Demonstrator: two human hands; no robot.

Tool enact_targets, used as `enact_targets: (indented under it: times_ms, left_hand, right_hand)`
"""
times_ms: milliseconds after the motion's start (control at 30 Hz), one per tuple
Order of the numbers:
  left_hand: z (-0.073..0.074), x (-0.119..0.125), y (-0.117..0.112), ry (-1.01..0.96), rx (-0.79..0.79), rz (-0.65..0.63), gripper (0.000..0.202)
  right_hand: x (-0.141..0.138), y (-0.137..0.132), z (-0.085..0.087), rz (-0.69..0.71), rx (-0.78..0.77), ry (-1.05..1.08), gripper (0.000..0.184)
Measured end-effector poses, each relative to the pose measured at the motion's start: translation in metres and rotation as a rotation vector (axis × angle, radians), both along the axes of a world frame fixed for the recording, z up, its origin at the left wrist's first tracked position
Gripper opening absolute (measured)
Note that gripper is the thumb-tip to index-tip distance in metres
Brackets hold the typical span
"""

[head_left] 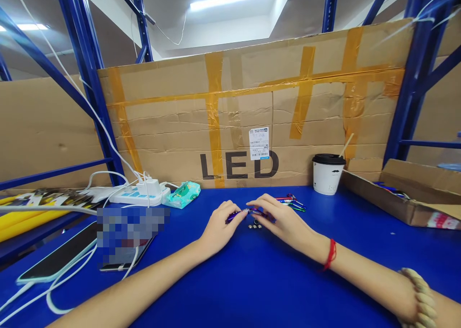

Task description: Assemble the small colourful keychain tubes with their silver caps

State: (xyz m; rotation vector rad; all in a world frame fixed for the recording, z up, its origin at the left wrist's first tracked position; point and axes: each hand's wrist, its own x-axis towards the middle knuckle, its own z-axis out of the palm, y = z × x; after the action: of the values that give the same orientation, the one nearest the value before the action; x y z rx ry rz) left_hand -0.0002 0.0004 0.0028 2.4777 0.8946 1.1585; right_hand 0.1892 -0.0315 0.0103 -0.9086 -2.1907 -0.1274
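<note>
My left hand (220,224) is closed, thumb and fingers pinching a shiny purple pen barrel (231,217). Facing it, my right hand (283,218) grips another shiny purple pen part (265,214) under its curled fingers. Their tips meet or nearly meet between the hands; I cannot tell whether they are joined. Small silvery metal pieces (255,226) lie on the blue tabletop just below the fingers. Behind my right hand rest several coloured pens (294,203), red and green among them, partly hidden by the hand.
At the left are a phone (59,251), a second device (126,256) with a blurred screen, white cables and a power strip (139,193). A green tissue pack (184,195) sits beside it. At right stand a lidded paper cup (327,176) and an open cardboard box (414,210) holding pens.
</note>
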Motion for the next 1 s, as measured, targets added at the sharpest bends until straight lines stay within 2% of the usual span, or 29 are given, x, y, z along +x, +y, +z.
enact_targets:
  times_ms: [100,233,400,500,633,800,1000]
  left_hand:
    - [0.0019,0.0001,-0.0001,-0.052,-0.065,0.026,0.026]
    - [0.0016,0.0004,-0.0003,-0.076,-0.122,-0.006,0.022]
    - [0.001,0.0009,-0.0024,-0.001,-0.089,-0.053,0.024]
    - [0.0015,0.0008,-0.0047,0.086,-0.055,-0.018,0.026]
    - [0.0012,0.0,-0.0062,0.103,-0.103,0.0,0.027]
    - [0.0004,-0.0001,-0.0064,0.129,-0.125,0.108,0.022]
    - [0.0001,0.0005,-0.0074,0.173,-0.128,0.124,0.029]
  right_hand:
    - [0.0015,0.0029,-0.0004,-0.021,0.017,0.07,0.02]
    - [0.0001,0.0031,-0.0012,-0.065,-0.024,0.113,0.021]
    - [-0.0025,0.0022,-0.0032,-0.095,-0.037,0.161,0.023]
    - [-0.0033,0.0013,-0.0037,-0.064,-0.048,0.126,0.022]
    - [-0.0026,-0.0012,-0.0038,-0.033,-0.057,0.043,0.025]
    - [-0.0015,-0.0044,-0.0036,-0.039,0.005,-0.131,0.028]
    - [-0.0025,-0.0028,-0.0037,-0.065,0.033,-0.078,0.027]
